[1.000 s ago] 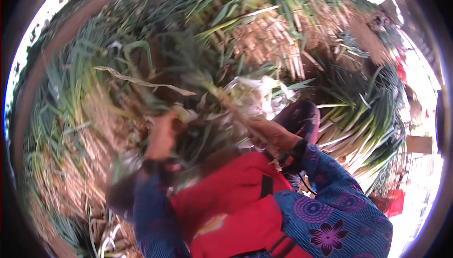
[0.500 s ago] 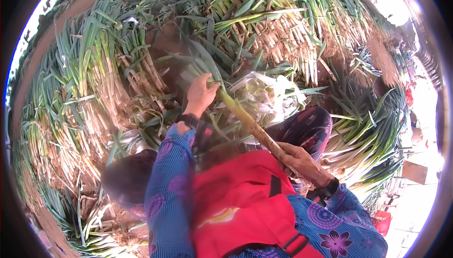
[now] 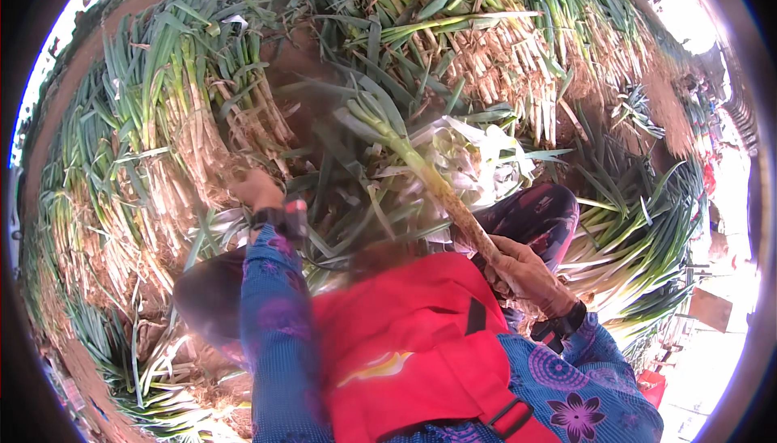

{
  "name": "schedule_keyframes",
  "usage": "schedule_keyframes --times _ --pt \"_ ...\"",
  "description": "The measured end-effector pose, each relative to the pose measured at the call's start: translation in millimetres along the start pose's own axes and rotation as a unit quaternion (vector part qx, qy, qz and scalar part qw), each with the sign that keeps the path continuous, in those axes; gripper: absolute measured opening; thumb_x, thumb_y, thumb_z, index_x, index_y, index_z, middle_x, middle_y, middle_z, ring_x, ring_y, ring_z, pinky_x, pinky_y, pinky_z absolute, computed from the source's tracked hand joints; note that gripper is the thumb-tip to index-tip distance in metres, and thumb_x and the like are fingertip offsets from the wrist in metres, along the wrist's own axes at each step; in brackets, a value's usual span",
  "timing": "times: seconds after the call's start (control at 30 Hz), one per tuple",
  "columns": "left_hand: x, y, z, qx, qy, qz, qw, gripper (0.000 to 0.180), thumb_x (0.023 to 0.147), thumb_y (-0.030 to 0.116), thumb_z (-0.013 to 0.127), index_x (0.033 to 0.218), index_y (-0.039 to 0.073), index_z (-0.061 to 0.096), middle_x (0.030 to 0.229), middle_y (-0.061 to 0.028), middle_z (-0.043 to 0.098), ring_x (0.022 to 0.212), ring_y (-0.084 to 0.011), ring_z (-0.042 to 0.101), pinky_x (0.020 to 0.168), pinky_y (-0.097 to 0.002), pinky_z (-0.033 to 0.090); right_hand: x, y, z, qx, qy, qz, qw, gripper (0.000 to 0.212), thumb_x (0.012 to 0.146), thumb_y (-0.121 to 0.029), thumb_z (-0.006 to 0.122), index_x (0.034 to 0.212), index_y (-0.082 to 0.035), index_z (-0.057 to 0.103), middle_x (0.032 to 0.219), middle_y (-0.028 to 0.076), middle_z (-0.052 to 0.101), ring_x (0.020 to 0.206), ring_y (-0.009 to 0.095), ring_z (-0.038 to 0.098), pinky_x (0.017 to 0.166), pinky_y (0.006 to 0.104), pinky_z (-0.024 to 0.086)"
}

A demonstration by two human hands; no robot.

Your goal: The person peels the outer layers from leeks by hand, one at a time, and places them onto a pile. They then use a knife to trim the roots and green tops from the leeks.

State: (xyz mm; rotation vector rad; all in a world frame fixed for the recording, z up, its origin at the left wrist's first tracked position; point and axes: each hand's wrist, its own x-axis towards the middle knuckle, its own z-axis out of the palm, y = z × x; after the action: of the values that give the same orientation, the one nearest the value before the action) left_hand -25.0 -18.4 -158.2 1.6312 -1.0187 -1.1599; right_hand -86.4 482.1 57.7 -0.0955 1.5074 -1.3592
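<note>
My right hand (image 3: 528, 277) is closed round the root end of a long leek (image 3: 437, 186), in front of my right knee. The stalk slants up to the left, its brownish lower part running into a green, leafy top. My left hand (image 3: 257, 189) is apart from this leek, at the roots of the upright leek bundles (image 3: 190, 123) on the left. Motion smears its fingers, so whether it holds anything cannot be told. Stripped pale leaves (image 3: 461, 159) are heaped on the ground beyond my knees.
More leek bundles (image 3: 486, 62) stand in rows at the far side. Cleaner leeks (image 3: 631, 257) with white stems lie fanned out to the right of my right knee (image 3: 541, 212). A red apron (image 3: 405, 330) covers my lap. Several loose leeks (image 3: 174, 402) lie at the lower left.
My left hand has let go of the leek's upper stalk and moved left and down to the standing bundles. My right hand still grips the root end.
</note>
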Motion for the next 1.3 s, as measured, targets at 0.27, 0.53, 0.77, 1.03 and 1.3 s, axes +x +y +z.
schedule_keyframes --times 0.27,0.53,0.77,1.03,1.3 --pt "-215 15 46 -0.083 -0.609 -0.304 0.728 0.040 0.088 0.040 0.062 0.111 0.008 0.052 0.094 -0.0037 0.057 0.082 -0.0187 0.058 0.072 -0.0359 0.050 -9 -5 0 -0.038 0.023 0.010 0.999 0.054 0.094 -0.033 0.051 0.139 -0.006 0.038 0.076 -0.002 0.048 0.063 0.004 0.045 0.053 0.0195 0.039" --pt "-214 168 63 -0.186 -0.592 -0.167 0.766 0.029 0.085 0.022 0.068 0.107 0.009 0.057 0.088 0.0006 0.061 0.079 -0.0145 0.060 0.070 -0.0317 0.051 21 -38 9 -0.152 0.035 -0.078 0.985 0.047 0.093 -0.034 0.052 0.128 -0.003 0.050 0.073 -0.001 0.049 0.064 0.006 0.048 0.059 0.0217 0.041" --pt "-183 249 25 -0.269 -0.537 0.088 0.794 0.035 0.082 0.022 0.073 0.111 0.011 0.059 0.096 0.0001 0.063 0.082 -0.0126 0.061 0.066 -0.0304 0.050 107 -109 55 -0.282 0.066 -0.256 0.922 0.038 0.089 -0.024 0.056 0.118 0.000 0.057 0.090 0.011 0.065 0.078 0.014 0.061 0.069 0.0289 0.050" --pt "-136 230 -33 -0.265 -0.405 0.129 0.865 0.048 0.081 0.008 0.071 0.123 0.004 0.046 0.098 -0.0073 0.062 0.080 -0.0181 0.059 0.065 -0.0314 0.050 195 -129 136 -0.427 0.003 -0.419 0.802 0.024 0.078 -0.016 0.057 0.098 -0.003 0.063 0.077 0.020 0.062 0.072 0.034 0.062 0.068 0.0390 0.048" --pt "-105 203 -54 -0.276 -0.379 0.122 0.875 0.041 0.083 0.010 0.068 0.118 0.003 0.048 0.093 -0.0099 0.062 0.070 -0.0189 0.060 0.062 -0.0301 0.052 233 -105 161 -0.412 0.015 -0.397 0.820 0.018 0.078 -0.010 0.052 0.090 -0.001 0.063 0.070 0.019 0.061 0.064 0.032 0.062 0.064 0.0406 0.048"
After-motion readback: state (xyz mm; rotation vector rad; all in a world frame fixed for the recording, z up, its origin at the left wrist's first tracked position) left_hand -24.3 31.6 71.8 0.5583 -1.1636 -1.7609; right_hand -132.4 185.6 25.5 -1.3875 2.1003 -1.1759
